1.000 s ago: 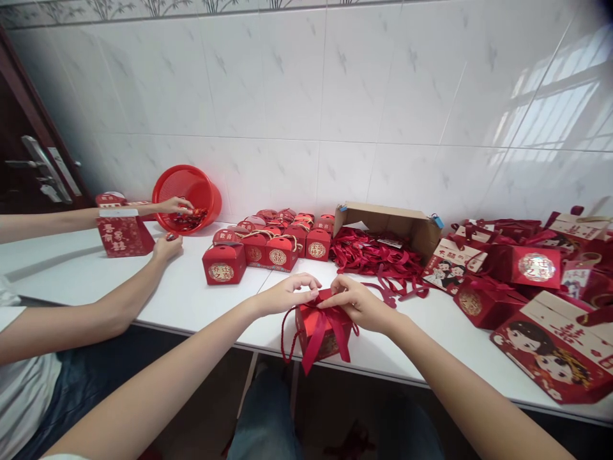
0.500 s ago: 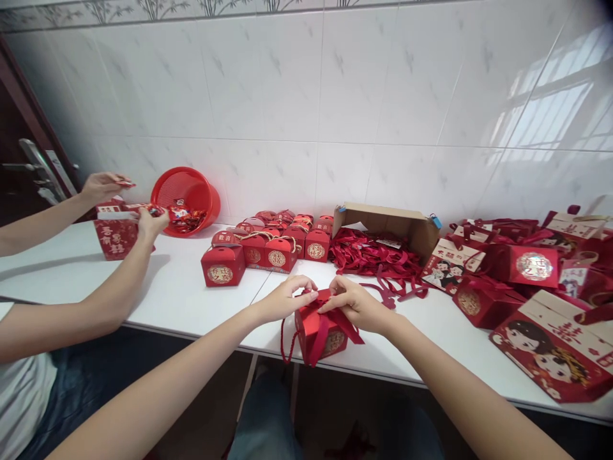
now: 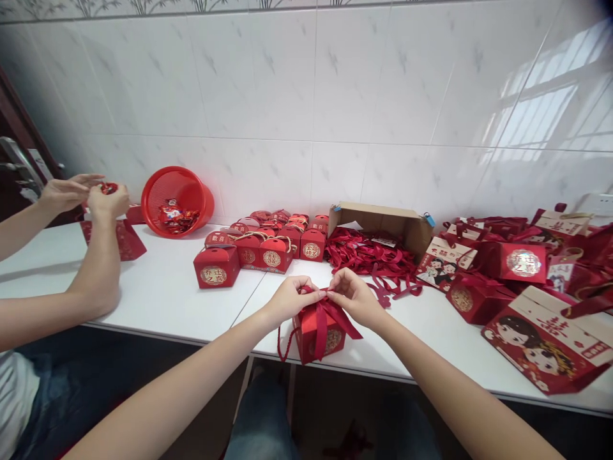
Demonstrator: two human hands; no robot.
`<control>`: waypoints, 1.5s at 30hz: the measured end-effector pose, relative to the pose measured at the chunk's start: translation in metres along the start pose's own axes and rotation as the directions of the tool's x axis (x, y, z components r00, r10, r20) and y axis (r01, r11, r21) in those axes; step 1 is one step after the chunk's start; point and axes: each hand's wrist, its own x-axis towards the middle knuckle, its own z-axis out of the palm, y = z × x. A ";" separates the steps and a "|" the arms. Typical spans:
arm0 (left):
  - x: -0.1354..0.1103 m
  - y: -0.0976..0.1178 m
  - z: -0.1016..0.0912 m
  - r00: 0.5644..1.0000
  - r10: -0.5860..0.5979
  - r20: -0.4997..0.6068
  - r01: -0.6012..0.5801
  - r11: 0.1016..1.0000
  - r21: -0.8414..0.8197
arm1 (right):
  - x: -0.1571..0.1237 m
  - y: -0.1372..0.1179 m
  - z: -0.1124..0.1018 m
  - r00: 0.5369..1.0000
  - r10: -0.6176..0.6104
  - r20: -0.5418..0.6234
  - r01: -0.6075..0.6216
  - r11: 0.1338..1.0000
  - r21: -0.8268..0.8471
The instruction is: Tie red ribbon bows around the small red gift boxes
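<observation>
Left hand (image 3: pixel 292 299) and right hand (image 3: pixel 352 295) pinch the ribbon (image 3: pixel 320 322) atop the box (image 3: pixel 305 335); even tension should keep the bow centred.

head-worn view, looking forward and down, table (image 3: pixel 163 294) close

Red basket (image 3: pixel 188 187), cardboard carton (image 3: pixel 380 221) and loose ribbons (image 3: pixel 368 257) crowd the table (image 3: pixel 167 295).

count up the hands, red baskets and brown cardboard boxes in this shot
hands: 4 (left hand and right hand pinching the ribbon on a small red box; co-worker's far hand, co-worker's near hand)
red basket: 1
cardboard box: 1
total: 6
</observation>
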 end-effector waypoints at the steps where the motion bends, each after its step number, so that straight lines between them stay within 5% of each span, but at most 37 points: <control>1: 0.001 -0.001 0.000 1.000 -0.001 0.003 0.001 1.000 -0.012 | 0.000 0.001 0.000 0.999 0.035 -0.020 -0.033 0.997 0.067; 8: 0.000 -0.003 0.003 1.000 -0.019 0.024 0.021 0.995 -0.097 | -0.001 0.004 -0.001 0.980 0.178 -0.090 -0.139 0.935 0.327; 18: -0.003 -0.001 0.005 0.997 -0.063 0.053 0.073 0.976 -0.206 | -0.003 0.002 -0.004 0.977 0.167 -0.131 -0.117 0.939 0.325; 39: -0.003 -0.004 0.009 0.998 -0.049 0.025 0.052 0.990 -0.133 | -0.003 0.013 -0.015 0.977 0.121 -0.177 -0.073 0.965 0.253; 45: -0.001 -0.006 0.007 0.997 -0.038 0.067 0.045 0.994 -0.104 | -0.008 0.009 -0.021 0.988 0.116 -0.105 -0.088 0.966 0.243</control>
